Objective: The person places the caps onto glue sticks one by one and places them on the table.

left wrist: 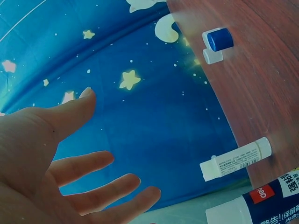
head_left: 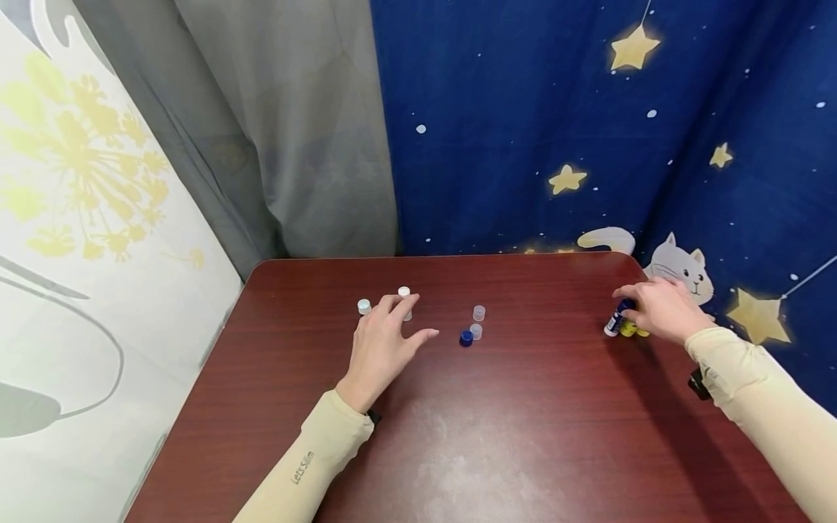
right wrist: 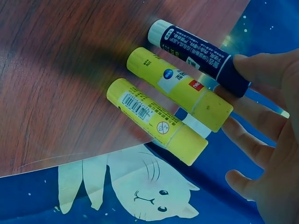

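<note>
At the table's right side, my right hand (head_left: pixel 662 309) pinches the cap end of a navy glue stick (right wrist: pixel 198 53) between thumb and forefinger. Two yellow glue sticks (right wrist: pixel 180 88) stand in a row beside it, both capped; the remaining fingers of that hand are spread near them. My left hand (head_left: pixel 382 349) hovers over the left part of the table, its fingers and thumb apart and holding nothing. Close beyond it stand a slim white glue stick (left wrist: pixel 236 158) and a thicker navy glue stick (left wrist: pixel 268 205) with a white top, partly out of frame in the left wrist view.
Between the hands, a blue cap (head_left: pixel 466 338) and two translucent caps (head_left: pixel 479 313) sit on the dark red table (head_left: pixel 523 407). A blue curtain (head_left: pixel 497 131) and a grey curtain (head_left: pixel 307 131) hang behind the table's far edge.
</note>
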`<state>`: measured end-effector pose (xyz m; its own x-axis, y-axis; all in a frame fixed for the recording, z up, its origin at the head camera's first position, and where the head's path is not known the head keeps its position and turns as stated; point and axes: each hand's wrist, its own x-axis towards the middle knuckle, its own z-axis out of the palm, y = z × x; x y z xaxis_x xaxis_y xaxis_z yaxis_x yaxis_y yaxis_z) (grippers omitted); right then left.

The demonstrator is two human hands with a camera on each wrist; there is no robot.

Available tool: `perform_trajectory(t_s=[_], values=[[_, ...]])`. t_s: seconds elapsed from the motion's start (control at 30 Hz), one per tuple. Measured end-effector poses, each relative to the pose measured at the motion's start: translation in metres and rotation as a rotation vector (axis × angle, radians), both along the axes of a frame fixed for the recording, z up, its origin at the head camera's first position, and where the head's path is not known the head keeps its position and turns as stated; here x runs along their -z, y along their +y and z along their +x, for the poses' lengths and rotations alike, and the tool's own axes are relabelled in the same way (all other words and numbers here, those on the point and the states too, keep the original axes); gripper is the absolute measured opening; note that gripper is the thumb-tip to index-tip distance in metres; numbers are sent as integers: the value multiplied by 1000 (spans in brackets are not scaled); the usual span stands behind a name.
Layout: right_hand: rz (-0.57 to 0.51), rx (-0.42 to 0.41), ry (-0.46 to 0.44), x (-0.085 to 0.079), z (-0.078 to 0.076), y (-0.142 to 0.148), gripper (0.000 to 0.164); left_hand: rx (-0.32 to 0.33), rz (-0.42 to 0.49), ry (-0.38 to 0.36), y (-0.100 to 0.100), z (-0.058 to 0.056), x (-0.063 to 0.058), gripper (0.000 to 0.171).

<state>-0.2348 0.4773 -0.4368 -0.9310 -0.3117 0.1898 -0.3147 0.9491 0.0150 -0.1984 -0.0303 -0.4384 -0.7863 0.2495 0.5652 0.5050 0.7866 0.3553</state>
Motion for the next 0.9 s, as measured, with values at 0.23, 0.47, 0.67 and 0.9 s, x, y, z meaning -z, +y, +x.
perform_trajectory(t_s=[0.23, 0.47, 0.67, 0.9], values=[[-18, 15, -1, 0, 1, -2, 29, 0, 5, -7, -1, 0, -1, 65], [-13, 9, 44, 2, 1, -2, 26, -1, -3, 7, -2, 0, -1, 66], [-33, -12, 126, -3, 0, -7, 33, 1, -2, 19, -3, 0, -1, 67], [-80, -15, 166, -14, 0, -20, 39, -5, -3, 27, -5, -1, -2, 67]])
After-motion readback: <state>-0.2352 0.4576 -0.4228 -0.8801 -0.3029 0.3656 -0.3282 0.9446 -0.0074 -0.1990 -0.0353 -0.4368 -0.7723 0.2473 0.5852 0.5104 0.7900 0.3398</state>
